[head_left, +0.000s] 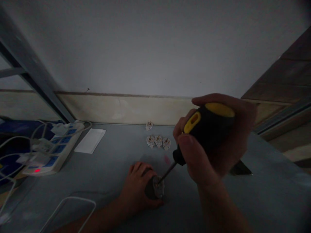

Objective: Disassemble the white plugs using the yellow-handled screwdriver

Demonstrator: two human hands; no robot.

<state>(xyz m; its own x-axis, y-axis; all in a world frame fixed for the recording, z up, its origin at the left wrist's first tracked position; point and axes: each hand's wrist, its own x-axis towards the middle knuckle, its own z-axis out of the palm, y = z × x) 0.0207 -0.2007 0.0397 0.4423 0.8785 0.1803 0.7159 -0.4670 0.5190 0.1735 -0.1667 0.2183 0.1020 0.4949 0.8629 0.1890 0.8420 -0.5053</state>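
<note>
Clenching a screwdriver (206, 127), the right hand (230, 142) is pressing its tip into a plug (156, 189) that the left hand (137, 191) is grasping on the bench (73, 181).

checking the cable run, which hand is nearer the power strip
Left. The left hand rests on the tabletop to the right of the power strip; the right hand, gripping a screwdriver, is farther right, past the left hand.

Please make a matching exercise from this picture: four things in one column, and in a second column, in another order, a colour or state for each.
Things
1. Screwdriver handle
2. Left hand
3. Power strip
4. Paper sheet

States
A. White, lying flat
B. Showing a small red light
C. Black and yellow, in the right hand
D. Holding a dark round part

Pairs: 1-C; 2-D; 3-B; 4-A
</note>
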